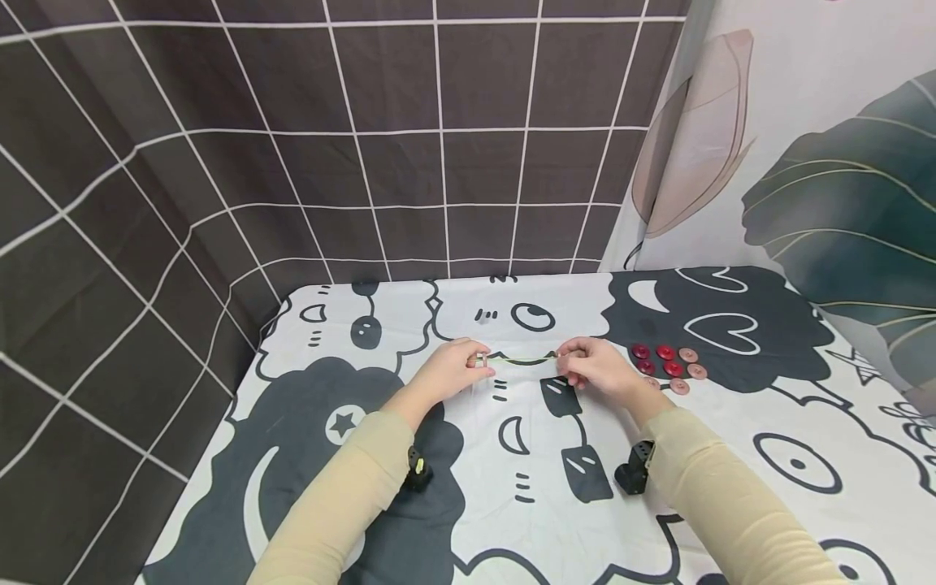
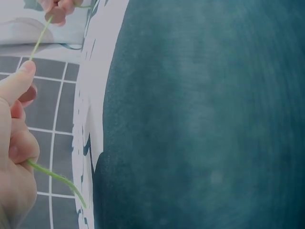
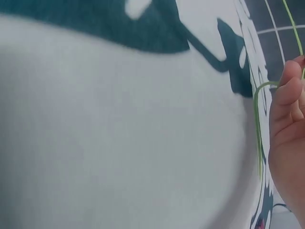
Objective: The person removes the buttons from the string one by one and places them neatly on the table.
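A thin green string (image 1: 519, 360) runs nearly taut between the two hands, above the patterned cloth. My left hand (image 1: 453, 366) pinches one end between thumb and fingers, and a short tail hangs from its lower fingers in the left wrist view. A pinkish round piece (image 2: 28, 94), perhaps a button, sits partly hidden at those fingers. My right hand (image 1: 595, 366) pinches the string's other end. Beside its fingertips a brownish-pink disc (image 2: 55, 15) shows in the left wrist view. From the right hand a loose tail (image 3: 258, 129) hangs down.
Right of the right hand, several dark red buttons (image 1: 665, 352) and several pink buttons (image 1: 697, 371) lie grouped on the black-and-white cloth (image 1: 512, 504). A dark checked curtain (image 1: 475, 171) stands behind, and a leaf-print curtain (image 1: 841, 195) hangs at the right.
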Action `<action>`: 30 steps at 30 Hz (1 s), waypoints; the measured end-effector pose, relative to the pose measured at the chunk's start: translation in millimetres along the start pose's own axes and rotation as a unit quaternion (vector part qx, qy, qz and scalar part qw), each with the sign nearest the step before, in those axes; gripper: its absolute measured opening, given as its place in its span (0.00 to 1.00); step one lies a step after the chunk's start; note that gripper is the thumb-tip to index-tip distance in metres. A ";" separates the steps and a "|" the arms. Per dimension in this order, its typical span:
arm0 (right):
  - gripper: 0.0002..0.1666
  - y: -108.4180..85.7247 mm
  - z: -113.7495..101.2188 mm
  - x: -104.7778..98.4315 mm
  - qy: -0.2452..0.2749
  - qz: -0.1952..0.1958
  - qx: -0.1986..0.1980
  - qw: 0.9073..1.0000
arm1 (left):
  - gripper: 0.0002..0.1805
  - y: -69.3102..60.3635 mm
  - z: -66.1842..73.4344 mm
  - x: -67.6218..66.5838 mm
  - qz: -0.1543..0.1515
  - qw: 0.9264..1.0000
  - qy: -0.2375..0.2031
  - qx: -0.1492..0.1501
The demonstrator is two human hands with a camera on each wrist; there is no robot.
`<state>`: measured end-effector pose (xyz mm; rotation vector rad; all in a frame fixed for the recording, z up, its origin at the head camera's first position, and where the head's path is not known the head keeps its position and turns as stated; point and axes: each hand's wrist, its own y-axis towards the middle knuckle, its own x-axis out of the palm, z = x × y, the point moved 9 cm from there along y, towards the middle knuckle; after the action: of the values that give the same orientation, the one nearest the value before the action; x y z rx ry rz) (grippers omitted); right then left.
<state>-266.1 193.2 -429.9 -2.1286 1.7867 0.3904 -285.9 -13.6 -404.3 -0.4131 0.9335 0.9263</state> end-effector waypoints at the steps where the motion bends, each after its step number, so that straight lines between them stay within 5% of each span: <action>1: 0.19 -1.0 0.3 -1.8 0.000 0.000 0.000 1.000 | 0.23 -0.1 0.0 0.1 0.000 1.000 -0.002 0.000; 30: 0.21 -24.9 21.7 -59.1 -0.068 0.023 0.040 0.997 | 0.22 -0.8 -0.3 1.6 -0.004 1.000 0.009 -0.003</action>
<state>-251.7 259.1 -423.1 -1.9606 1.7484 0.4555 -285.0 -13.4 -405.9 -0.4307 0.9441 0.9196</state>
